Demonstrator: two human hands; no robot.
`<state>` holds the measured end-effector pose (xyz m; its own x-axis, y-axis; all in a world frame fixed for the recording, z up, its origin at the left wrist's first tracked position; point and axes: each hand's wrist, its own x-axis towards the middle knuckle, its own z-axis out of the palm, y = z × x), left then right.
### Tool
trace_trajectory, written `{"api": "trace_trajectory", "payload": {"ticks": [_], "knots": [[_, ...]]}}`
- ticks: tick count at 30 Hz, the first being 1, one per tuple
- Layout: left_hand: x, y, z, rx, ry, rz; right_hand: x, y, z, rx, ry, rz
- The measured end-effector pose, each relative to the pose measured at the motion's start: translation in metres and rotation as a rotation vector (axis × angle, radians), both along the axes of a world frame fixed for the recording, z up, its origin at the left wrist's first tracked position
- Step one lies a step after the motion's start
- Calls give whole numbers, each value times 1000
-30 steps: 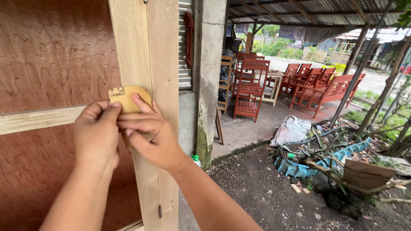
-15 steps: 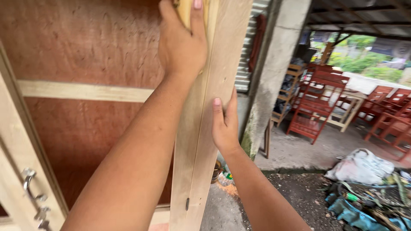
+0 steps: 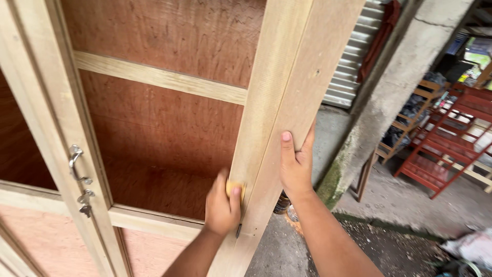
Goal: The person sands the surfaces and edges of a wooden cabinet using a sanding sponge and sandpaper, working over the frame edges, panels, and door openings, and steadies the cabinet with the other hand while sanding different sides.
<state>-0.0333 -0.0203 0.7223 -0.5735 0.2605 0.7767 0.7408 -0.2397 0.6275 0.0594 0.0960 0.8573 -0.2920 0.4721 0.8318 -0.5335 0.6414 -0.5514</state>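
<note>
A tall wooden cabinet door point(image 3: 169, 133) with pale framing and reddish plywood panels fills the left of the view. My left hand point(image 3: 221, 205) presses a small piece of yellow sandpaper point(image 3: 234, 188) against the pale upright stile point(image 3: 279, 102), low on it. My right hand point(image 3: 296, 163) lies flat on the stile's outer edge, a little higher, fingers pointing up and holding nothing else.
A metal handle and latch point(image 3: 79, 179) sit on the left upright. A concrete pillar point(image 3: 394, 87) and corrugated sheet point(image 3: 348, 77) stand behind the stile. Red wooden chairs and racks point(image 3: 451, 143) crowd the right background. Dirt and concrete floor point(image 3: 389, 225) lies below.
My left hand has slid with the sandpaper from high on the stile down to its lower part. My right hand stays braced on the stile's edge. The view has tilted down.
</note>
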Motion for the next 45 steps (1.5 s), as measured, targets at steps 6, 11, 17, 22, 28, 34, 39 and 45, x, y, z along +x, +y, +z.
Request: {"api": "trace_trajectory", "payload": {"ticks": [6, 11, 17, 22, 28, 34, 39, 45], "knots": [[7, -3, -40, -121, -135, 60, -3, 6, -6, -14, -19, -7], [1, 10, 87, -46, -50, 142, -6, 1, -2, 71, 6, -23], [-11, 21, 332, 115, 95, 85, -5, -2, 0, 42, -14, 15], [-18, 31, 352, 160, 175, 240, -4, -2, -1, 57, -27, -11], [-14, 14, 129, 47, 34, 38, -6, 1, -5, 27, 8, 44], [-5, -5, -43, -215, -156, -76, -4, 2, -4, 46, 5, 14], [13, -3, -25, -158, -9, 309, -7, -1, 0, 90, 30, 10], [7, 22, 155, 77, 164, 448, -10, 2, -1, 102, 55, 41]]}}
